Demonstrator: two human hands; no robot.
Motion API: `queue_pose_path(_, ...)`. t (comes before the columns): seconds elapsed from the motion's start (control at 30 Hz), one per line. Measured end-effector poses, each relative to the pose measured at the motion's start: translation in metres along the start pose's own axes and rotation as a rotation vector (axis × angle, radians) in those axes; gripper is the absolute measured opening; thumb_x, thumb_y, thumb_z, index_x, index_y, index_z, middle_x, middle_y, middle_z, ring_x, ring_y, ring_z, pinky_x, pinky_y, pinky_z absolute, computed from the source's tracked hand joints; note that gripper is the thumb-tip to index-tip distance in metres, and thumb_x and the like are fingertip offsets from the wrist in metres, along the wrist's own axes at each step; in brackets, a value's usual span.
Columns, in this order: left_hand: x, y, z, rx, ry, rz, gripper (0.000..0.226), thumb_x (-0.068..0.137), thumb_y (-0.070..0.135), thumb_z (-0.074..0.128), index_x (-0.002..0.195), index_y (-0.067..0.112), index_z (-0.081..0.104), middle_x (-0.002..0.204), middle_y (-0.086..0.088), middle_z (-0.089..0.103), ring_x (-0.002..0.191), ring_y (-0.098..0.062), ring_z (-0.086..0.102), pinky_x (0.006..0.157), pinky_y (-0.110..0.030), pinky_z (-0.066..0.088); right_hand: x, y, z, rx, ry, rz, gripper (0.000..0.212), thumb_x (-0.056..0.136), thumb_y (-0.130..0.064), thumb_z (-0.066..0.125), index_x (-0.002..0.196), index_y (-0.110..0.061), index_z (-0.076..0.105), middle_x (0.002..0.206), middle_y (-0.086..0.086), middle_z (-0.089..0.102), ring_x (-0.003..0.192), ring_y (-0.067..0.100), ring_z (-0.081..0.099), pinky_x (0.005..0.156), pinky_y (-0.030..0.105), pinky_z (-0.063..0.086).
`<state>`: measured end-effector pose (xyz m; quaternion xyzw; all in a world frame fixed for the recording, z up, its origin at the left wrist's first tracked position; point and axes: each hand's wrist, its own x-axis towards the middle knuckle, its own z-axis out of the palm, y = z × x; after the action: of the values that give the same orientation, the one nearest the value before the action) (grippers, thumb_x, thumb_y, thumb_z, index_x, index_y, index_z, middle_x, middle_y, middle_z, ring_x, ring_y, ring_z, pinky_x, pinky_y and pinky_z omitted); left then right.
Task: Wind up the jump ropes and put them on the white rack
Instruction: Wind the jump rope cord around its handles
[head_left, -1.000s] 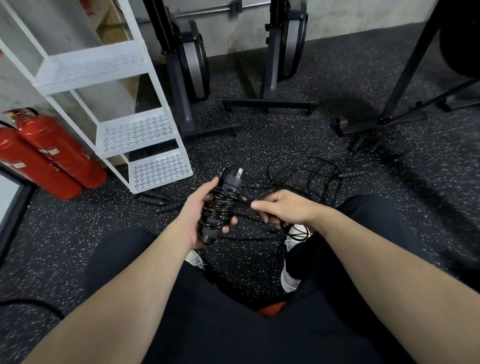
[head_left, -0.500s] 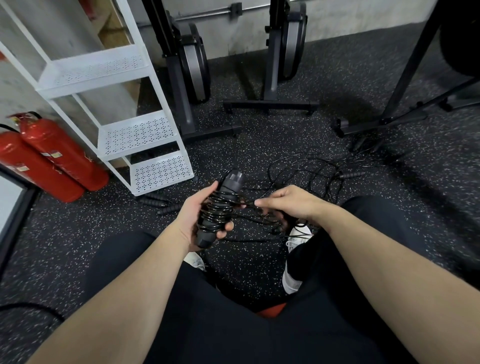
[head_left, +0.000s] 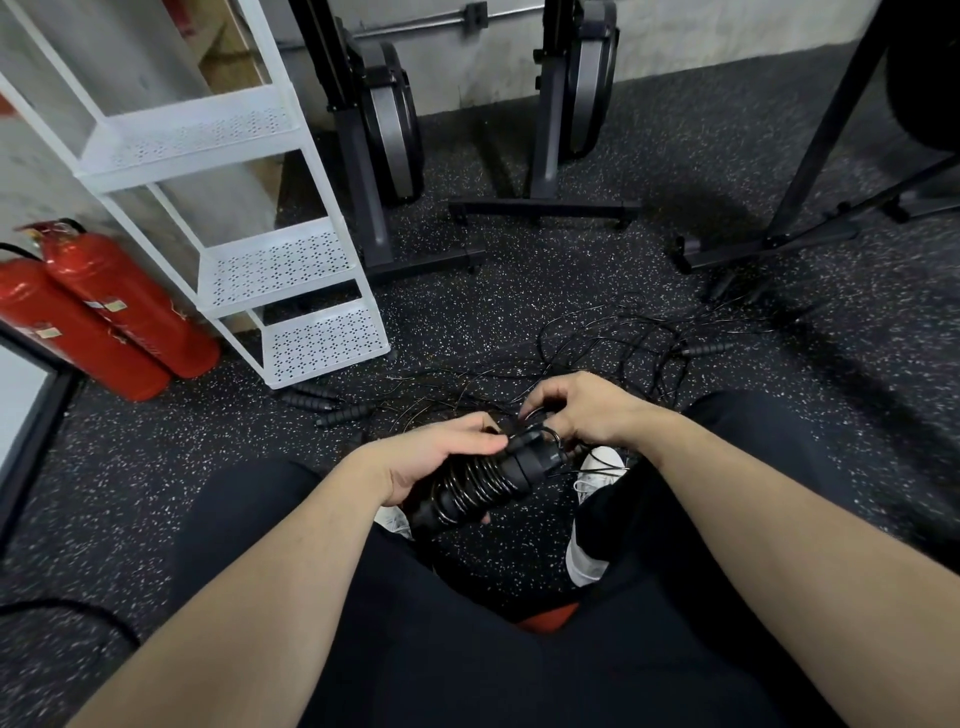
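Nearest to us, our left hand (head_left: 431, 457) curls around the pair of black plastic jump-rope handles wound with thin black cable (head_left: 480, 480), thumb over the top. The bundle's long axis runs from low left, near our knee, up and to the right, its capped end pointing at our right hand (head_left: 582, 410). That hand sits just beyond the cap, fingers bent together and pinching the loose tail of cable where it leaves the handles; the exact grip is partly hidden behind the fingers. We judge the winding nearly finished, so the next move likely turns on tucking that tail at the right-hand end. Beyond the hands, a tangle of loose black jump ropes (head_left: 613, 343) lies on the speckled black rubber floor (head_left: 519, 291), with more foam-grip handles (head_left: 332, 405) near the rack's foot. The white perforated metal rack (head_left: 291, 260) stands farther off to the upper left, on the left hand's side; its shelves hold nothing we can see.
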<state>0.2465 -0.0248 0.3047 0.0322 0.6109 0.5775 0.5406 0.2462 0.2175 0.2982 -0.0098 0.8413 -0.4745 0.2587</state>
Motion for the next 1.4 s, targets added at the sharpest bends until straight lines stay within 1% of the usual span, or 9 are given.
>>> queue_pose_path(0.23,0.004,0.002,0.011,0.367,0.113,0.009,0.055,0.082,0.044,0.081,0.123,0.021,0.052,0.11,0.003,0.074,0.1,-0.014,0.069,0.099,-0.04,0.053,-0.003,-0.009,-0.005,-0.023,0.103,-0.106,0.014,0.075,-0.024,0.089,0.083,-0.031,0.079,0.089,-0.008,0.078,0.09,0.026,0.073,0.087,0.036,0.057)
queue_pose_path(0.47,0.01,0.006,0.018,0.579,0.124,0.031,0.076,0.095,0.03,0.073,0.157,0.025,0.028,0.143,0.009,0.055,0.13,-0.001,0.051,0.106,-0.014,0.039,-0.005,-0.011,0.0,-0.033,0.146,-0.083,0.012,0.074,-0.027,0.09,0.076,-0.031,0.079,0.079,-0.007,0.077,0.064,0.017,0.067,0.075,0.044,0.059)
queue_pose_path(0.57,0.017,0.001,0.015,0.727,0.16,0.034,0.089,0.091,0.044,0.075,0.161,0.026,0.024,0.159,0.009,0.04,0.148,-0.009,0.033,0.115,-0.023,0.029,-0.003,-0.012,0.008,-0.062,0.147,-0.116,0.016,0.074,-0.028,0.09,0.07,-0.037,0.078,0.081,0.006,0.077,0.065,0.024,0.065,0.074,0.048,0.058)
queue_pose_path(0.63,0.02,0.0,0.015,0.816,0.229,0.05,0.075,0.092,0.049,0.072,0.154,0.029,0.037,0.152,0.009,0.049,0.14,-0.013,0.045,0.116,-0.03,0.036,-0.001,-0.012,0.012,-0.086,0.167,-0.141,0.019,0.074,-0.029,0.09,0.07,-0.042,0.077,0.082,0.008,0.077,0.072,0.035,0.069,0.076,0.05,0.059)
queue_pose_path(0.83,0.029,-0.002,0.017,0.839,0.451,0.021,0.059,0.09,0.062,0.064,0.13,0.022,0.046,0.118,0.004,0.064,0.101,-0.014,0.063,0.09,-0.039,0.055,0.002,-0.015,0.021,-0.16,0.214,-0.185,0.021,0.078,-0.03,0.087,0.069,-0.041,0.072,0.084,-0.014,0.074,0.079,0.012,0.07,0.082,0.037,0.057)
queue_pose_path(0.97,0.03,-0.005,0.017,0.818,0.539,0.039,0.043,0.092,0.059,0.063,0.113,0.024,0.046,0.099,0.006,0.063,0.085,-0.011,0.062,0.067,-0.034,0.049,0.002,-0.013,0.022,-0.237,0.189,-0.202,0.01,0.085,-0.037,0.08,0.084,-0.044,0.073,0.089,-0.019,0.071,0.074,0.001,0.066,0.075,0.028,0.057)
queue_pose_path(1.13,0.031,-0.008,0.017,0.8,0.705,0.051,0.046,0.092,0.064,0.058,0.116,0.027,0.045,0.096,0.008,0.065,0.084,-0.014,0.066,0.067,-0.034,0.051,-0.002,-0.014,0.022,-0.186,0.174,-0.191,0.015,0.093,-0.033,0.072,0.107,-0.038,0.074,0.076,-0.033,0.066,0.063,-0.009,0.061,0.061,0.013,0.053)
queue_pose_path(1.23,0.032,-0.007,0.018,0.83,0.787,0.06,0.046,0.093,0.065,0.055,0.117,0.029,0.042,0.1,0.008,0.065,0.089,-0.017,0.065,0.072,-0.036,0.052,0.002,-0.014,0.023,-0.053,0.187,-0.181,0.016,0.092,-0.027,0.074,0.103,-0.037,0.068,0.092,-0.013,0.074,0.065,0.008,0.066,0.064,0.027,0.058)
queue_pose_path(1.4,0.034,-0.004,0.021,0.805,0.855,0.062,0.049,0.095,0.062,0.053,0.126,0.027,0.039,0.108,0.005,0.064,0.095,-0.025,0.064,0.074,-0.037,0.048,0.002,-0.014,0.021,0.024,0.124,0.011,0.016,0.095,-0.029,0.071,0.098,-0.016,0.063,0.068,0.002,0.07,0.048,0.011,0.062,0.039,0.02,0.044)
